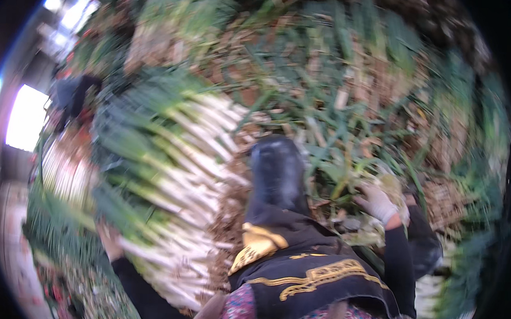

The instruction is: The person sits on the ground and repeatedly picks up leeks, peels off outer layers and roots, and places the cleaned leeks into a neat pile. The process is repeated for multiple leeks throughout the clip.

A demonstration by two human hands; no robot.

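Note:
My left hand (pixel 108 238) is at the lower left, against the green tops of a large heap of leeks (pixel 183 156) with white shanks pointing right. Blur hides whether its fingers close on a leek. On the right, my right hand (pixel 377 203), in a pale glove, reaches into loose green and yellowish leaves (pixel 344 176); its grip is unclear. Between the two, a black boot (pixel 277 173) stands beside the roots of the heaped leeks. A dark apron with gold trim (pixel 319 273) covers my lap.
Leek trimmings (pixel 301 89) litter the ground ahead. Bundles of leeks stand at the upper left (pixel 180 28) and along the right side (pixel 450 116). Another white-stemmed bundle (pixel 69 168) lies at the left, near a dark object (pixel 72 96). A second black boot (pixel 423 244) is beside my right forearm.

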